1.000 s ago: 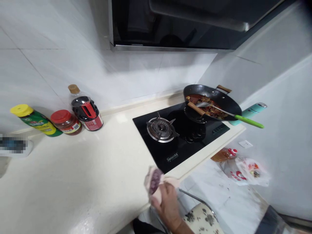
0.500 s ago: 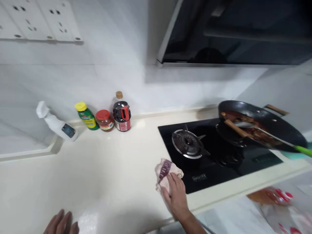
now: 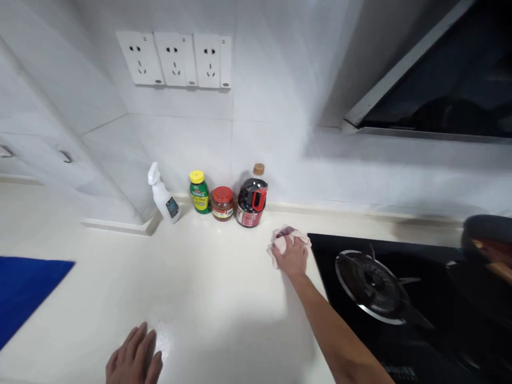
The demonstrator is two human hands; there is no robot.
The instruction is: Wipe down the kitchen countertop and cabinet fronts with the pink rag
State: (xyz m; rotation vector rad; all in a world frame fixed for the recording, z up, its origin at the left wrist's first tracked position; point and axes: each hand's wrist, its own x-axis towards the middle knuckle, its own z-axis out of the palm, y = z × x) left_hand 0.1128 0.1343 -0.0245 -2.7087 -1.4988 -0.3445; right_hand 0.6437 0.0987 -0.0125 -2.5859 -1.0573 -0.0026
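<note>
White countertop (image 3: 208, 298) runs along the tiled wall (image 3: 180, 141); from the left I see a blue sheet (image 3: 28, 290), the left hand (image 3: 134, 356), released and loose, then a spray bottle (image 3: 164, 200) and a red-lidded jar (image 3: 223, 204). Farther right, the right hand (image 3: 293, 258) grasps a pinkish cloth (image 3: 280, 245) on the countertop, just beside the black stove (image 3: 328, 269).

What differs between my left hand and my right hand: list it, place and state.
The right hand covers part of a pink cloth; no item shows in the left hand. The right hand is beside the cooktop; the left hand is at the picture's bottom edge. Both hands are bare, backs facing the camera.
</note>
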